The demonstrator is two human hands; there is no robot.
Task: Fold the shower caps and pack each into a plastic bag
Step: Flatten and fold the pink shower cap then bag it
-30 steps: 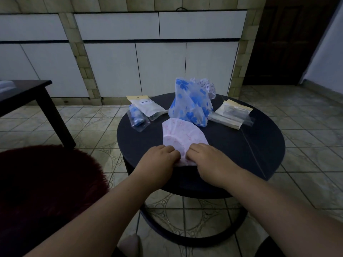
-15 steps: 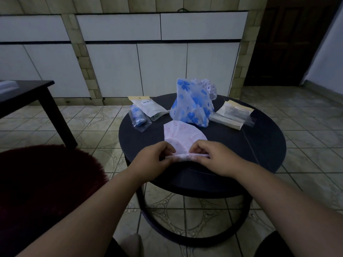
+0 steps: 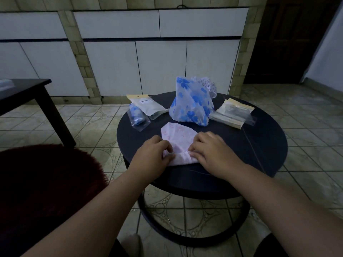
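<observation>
Both hands are working a pink shower cap (image 3: pixel 179 140) lying on the near part of the round black table (image 3: pixel 259 154). The left hand (image 3: pixel 152 156) is pinching its rolled near edge with curled fingers, and the right hand (image 3: pixel 213 154) is gripping the same edge. Behind it, a blue-flowered cap (image 3: pixel 191 104) is standing between 2 sets of plastic bags (image 3: pixel 232 113).

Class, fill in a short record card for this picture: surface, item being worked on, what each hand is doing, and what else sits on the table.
surface: round dark table
item in work: pink shower cap, lying flat, near edge rolled up
left hand: grips the rolled edge
right hand: grips the rolled edge
behind: blue-flowered shower cap, standing bunched
far left: packed bag with a blue cap
far right: stack of empty plastic bags
</observation>
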